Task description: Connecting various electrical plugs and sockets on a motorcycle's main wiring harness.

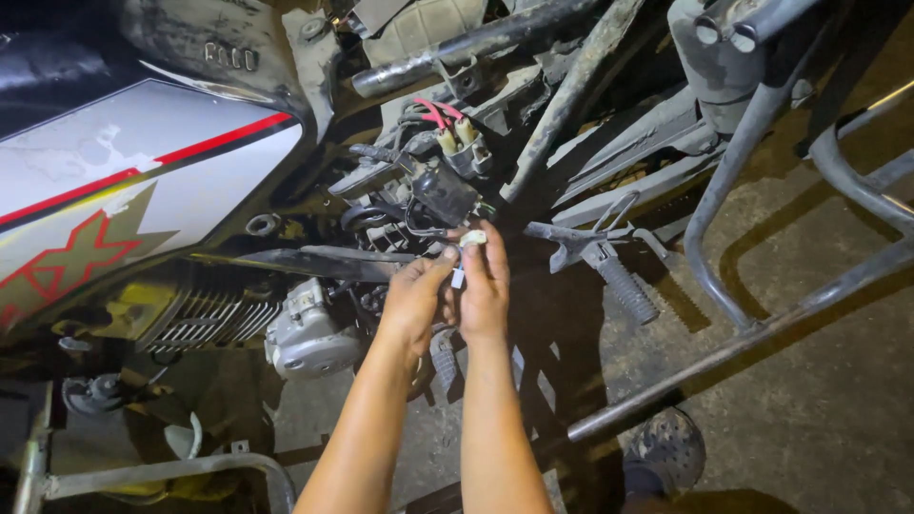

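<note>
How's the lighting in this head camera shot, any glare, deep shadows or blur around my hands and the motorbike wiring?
Head view: a harsh light from the camera side brightens both hands, left hand and right hand, which pinch a small white connector; glare washes out the white side panel with red stripes; deep shadow swallows the frame behind the red-wired plugs and the top-left corner; edges look slightly soft, the centre sharp.

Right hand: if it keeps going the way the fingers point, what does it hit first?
The right hand points up the frame, pinching a small white connector. Straight on, it would likely meet the black electrical box and its wiring first, though depth is unclear from one view.
</note>
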